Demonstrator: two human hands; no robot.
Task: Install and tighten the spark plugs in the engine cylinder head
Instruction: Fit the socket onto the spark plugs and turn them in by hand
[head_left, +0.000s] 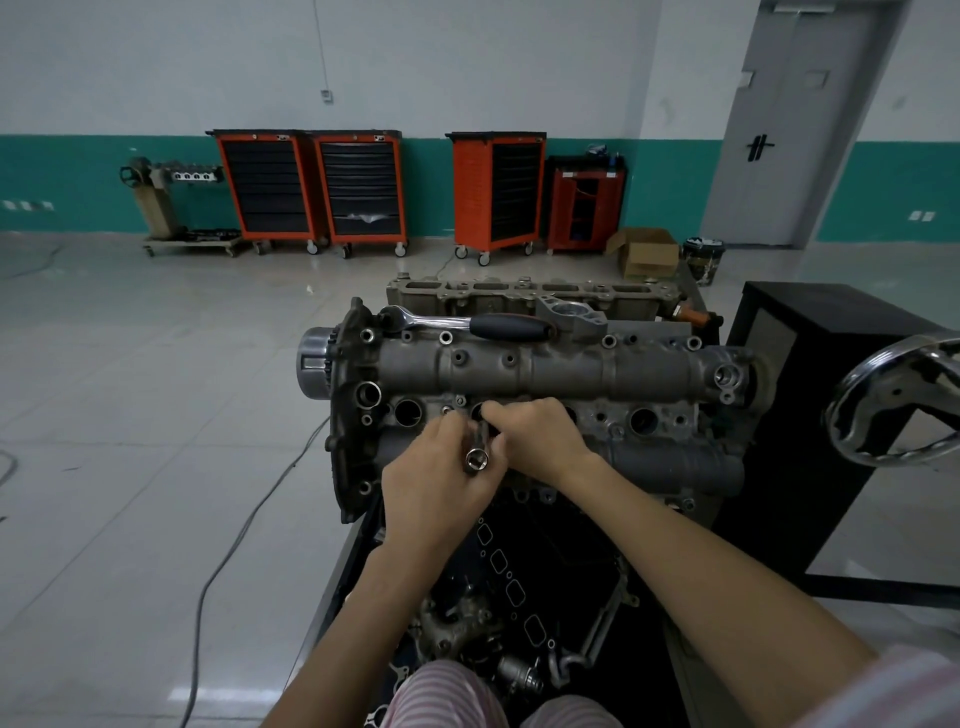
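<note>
Both our hands meet at the second plug well: left hand (441, 480) grips the spark plug socket (477, 457), right hand (537, 434) pinches its shaft. Tilted entry could cross-thread the cylinder head (561, 371); ratchet (467, 323) lies beyond.

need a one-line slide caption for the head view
Both hands, left hand and right hand, hold a socket extension at a spark plug well of the cylinder head; ratchet rests on top.
</note>
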